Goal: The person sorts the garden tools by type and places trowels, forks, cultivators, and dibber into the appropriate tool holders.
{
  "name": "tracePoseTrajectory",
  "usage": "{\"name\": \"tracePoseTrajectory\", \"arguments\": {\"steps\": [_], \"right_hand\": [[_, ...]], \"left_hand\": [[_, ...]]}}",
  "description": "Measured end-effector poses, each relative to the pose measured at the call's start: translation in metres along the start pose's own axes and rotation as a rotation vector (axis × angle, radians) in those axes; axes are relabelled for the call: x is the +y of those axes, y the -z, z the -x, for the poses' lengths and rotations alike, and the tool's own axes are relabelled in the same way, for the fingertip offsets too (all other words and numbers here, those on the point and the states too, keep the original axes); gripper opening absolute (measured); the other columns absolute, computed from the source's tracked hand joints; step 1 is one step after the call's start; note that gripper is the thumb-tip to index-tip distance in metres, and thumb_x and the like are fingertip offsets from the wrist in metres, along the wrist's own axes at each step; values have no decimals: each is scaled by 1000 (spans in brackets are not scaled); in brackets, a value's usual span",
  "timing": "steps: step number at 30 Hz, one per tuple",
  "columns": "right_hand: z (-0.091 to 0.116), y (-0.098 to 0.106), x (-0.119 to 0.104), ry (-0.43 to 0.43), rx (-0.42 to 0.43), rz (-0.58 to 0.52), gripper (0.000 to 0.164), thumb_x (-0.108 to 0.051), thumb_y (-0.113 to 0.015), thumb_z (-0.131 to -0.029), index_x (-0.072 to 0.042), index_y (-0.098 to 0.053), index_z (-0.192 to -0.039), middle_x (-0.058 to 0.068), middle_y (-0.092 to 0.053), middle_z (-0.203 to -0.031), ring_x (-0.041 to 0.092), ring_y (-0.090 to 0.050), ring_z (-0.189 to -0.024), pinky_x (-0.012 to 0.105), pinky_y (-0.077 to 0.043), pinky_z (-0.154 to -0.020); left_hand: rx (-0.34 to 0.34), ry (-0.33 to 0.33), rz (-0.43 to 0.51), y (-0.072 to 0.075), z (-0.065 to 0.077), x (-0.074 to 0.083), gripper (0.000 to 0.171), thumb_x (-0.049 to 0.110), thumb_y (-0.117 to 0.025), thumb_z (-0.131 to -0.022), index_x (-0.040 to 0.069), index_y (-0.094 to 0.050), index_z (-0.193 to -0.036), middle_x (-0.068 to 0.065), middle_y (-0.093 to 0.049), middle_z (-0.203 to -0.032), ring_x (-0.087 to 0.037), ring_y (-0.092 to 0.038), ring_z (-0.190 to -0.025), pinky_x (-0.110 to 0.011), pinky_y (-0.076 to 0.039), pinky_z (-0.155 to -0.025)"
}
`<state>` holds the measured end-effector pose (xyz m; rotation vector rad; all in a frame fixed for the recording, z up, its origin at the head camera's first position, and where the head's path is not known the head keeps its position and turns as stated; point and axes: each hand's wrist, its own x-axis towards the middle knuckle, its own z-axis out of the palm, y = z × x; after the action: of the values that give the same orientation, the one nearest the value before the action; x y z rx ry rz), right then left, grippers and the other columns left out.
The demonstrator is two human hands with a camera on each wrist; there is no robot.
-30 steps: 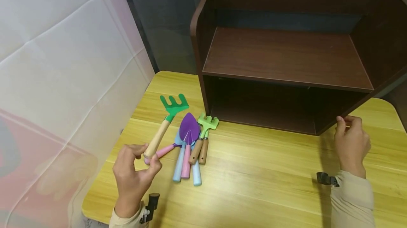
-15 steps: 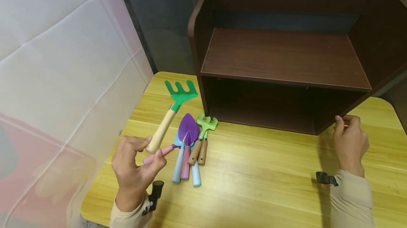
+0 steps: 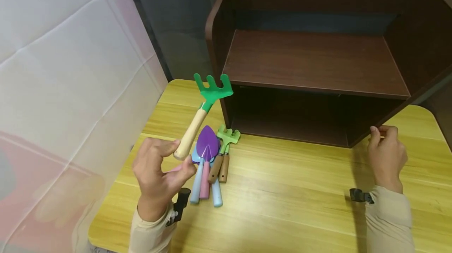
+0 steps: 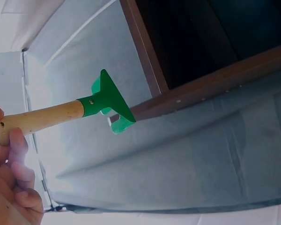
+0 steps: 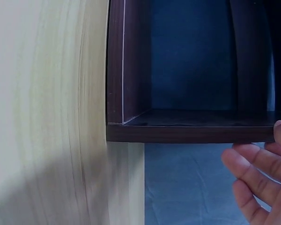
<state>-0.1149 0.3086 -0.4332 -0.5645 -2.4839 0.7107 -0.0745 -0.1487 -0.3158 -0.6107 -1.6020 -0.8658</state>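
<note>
A small hand rake (image 3: 203, 115) with green tines and a pale wooden handle is raised over the left part of the table. My left hand (image 3: 160, 170) pinches the end of its handle between thumb and fingers; the left wrist view shows the green rake head (image 4: 107, 101) pointing away from the hand. My right hand (image 3: 387, 159) is at the lower right edge of the dark brown shelf (image 3: 318, 62), its thumb and fingers on either side of the side panel (image 5: 192, 134). Both shelf levels show bare boards.
Below the raised rake lies a pile of garden tools: a purple trowel (image 3: 207, 143) with a pink handle, light green rakes (image 3: 228, 137) with brown handles, and blue-handled tools (image 3: 217, 194). They rest on the yellow wooden table (image 3: 268, 206). A pale cloth wall (image 3: 70, 68) stands at left.
My left hand has lifted the hand rake higher and moved it rightward and away from me, toward the shelf. The right hand has kept its place at the shelf's edge.
</note>
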Motion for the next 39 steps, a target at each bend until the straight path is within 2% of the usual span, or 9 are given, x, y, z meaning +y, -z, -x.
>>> {"name": "tracePoseTrajectory", "arguments": {"steps": [4, 8, 13, 18, 23, 31, 39], "right_hand": [[1, -1, -1, -4, -2, 0, 42, -33, -42, -102, 3, -54, -119, 29, -67, -103, 52, -60, -91, 59, -37, -66], [2, -1, -2, -7, 9, -5, 42, -33, -41, -102, 3, -53, -118, 28, -67, -104, 54, -59, -91, 60, -36, -65], [5, -1, -4, -11, 18, -10, 43, -34, -41, -102, 4, -53, -118, 27, -68, -101, 56, -57, -89, 60, -35, -65], [6, -1, -7, -7, 22, -12, 42, -35, -41, -102, 3, -54, -116, 27, -69, -98, 56, -57, -87, 60, -35, -65], [7, -1, -7, -7, 14, -13, 41, -34, -42, -102, 3, -54, -115, 28, -69, -97, 55, -57, -86, 60, -35, -64], [9, -1, -7, -13, 18, -10, 42, -34, -40, -102, 3, -54, -116, 29, -68, -99, 56, -56, -88, 61, -35, -64], [10, -2, -8, -11, 9, -7, 42, -34, -40, -102, 3, -54, -116, 27, -69, -99, 56, -57, -90, 61, -35, -65]], "left_hand": [[-25, -31, 4, -5, -3, -4, 34, 24, -62, -80, -7, -54, -68, -18, -52, -61, -28, -44, -54, -30, -35, -52], [-83, -22, 7, -9, -4, -9, 35, 25, -62, -84, -7, -55, -72, -19, -56, -65, -30, -48, -58, -33, -38, -53], [-132, 9, 19, -13, -3, -15, 27, 18, -62, -79, -8, -57, -75, -19, -57, -68, -30, -50, -61, -33, -39, -55], [-153, 4, 16, -18, -2, -18, 25, 16, -62, -78, -8, -58, -76, -18, -59, -68, -30, -50, -62, -35, -41, -55], [-164, -20, 17, -21, -1, -18, 27, 19, -61, -82, -7, -57, -76, -17, -59, -68, -29, -51, -61, -36, -41, -54], [-132, -72, 29, -26, -5, -16, 31, 22, -61, -85, -6, -56, -73, -17, -59, -66, -28, -50, -59, -35, -41, -52], [-139, -86, 26, -34, -8, -16, 31, 23, -61, -86, -5, -57, -73, -15, -61, -65, -27, -51, -58, -34, -39, -51]]}}
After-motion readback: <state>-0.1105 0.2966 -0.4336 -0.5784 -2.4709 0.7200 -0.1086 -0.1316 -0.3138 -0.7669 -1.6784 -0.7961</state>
